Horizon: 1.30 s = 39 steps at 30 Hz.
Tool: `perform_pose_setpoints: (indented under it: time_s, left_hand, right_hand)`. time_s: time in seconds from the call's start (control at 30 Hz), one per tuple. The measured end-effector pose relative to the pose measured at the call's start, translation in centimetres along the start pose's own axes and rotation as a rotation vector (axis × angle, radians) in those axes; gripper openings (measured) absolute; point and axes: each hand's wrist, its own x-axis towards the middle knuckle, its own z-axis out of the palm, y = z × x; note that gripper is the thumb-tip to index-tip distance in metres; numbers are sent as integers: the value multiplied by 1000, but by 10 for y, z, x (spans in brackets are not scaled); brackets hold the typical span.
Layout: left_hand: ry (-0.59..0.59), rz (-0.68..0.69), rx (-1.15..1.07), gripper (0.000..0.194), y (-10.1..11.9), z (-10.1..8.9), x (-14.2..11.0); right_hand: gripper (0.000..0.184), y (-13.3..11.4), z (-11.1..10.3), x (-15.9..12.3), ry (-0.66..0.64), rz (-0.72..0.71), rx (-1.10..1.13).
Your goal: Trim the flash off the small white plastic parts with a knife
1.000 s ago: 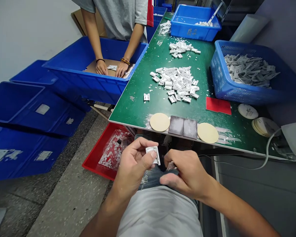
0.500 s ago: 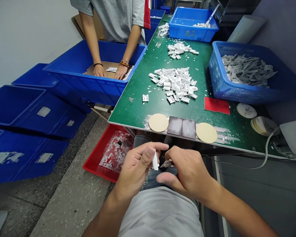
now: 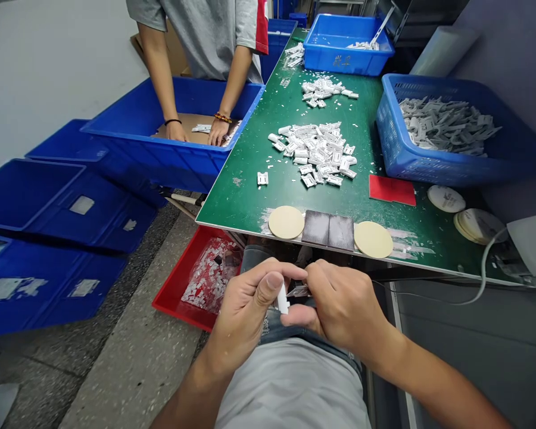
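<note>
My left hand pinches a small white plastic part between thumb and fingers, turned edge-on. Close beside it, my right hand has its fingers curled round a small thin metal blade, most of which is hidden. The blade points toward the plastic part, and the right thumb reaches to the part's lower end. Both hands are above my lap, in front of the green table. On the table lie a pile of similar white parts and one single part.
Round cream discs and dark square pads line the table edge. A blue basket of white parts stands right. A red bin with scraps sits below. Another person's hands are inside a large blue bin.
My left hand has turned the white part from face-up to edge-on. My right hand has moved left, bringing the blade and thumb up to the part.
</note>
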Motion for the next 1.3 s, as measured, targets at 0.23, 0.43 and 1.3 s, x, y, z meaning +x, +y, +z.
perform_pose_setpoints:
  time_s: [0.23,0.43,1.3]
  left_hand:
    - [-3,4,-11,28,-1,0,1]
    - [19,7,-25,28,-1,2,0]
    - [160,295,1229,28,7,-69,186]
  right_hand:
    - [65,1,2,-3,-13,3,10]
    - [63,1,2,-2,6,-14,8]
    - [57,5,13,-59,30,297,728]
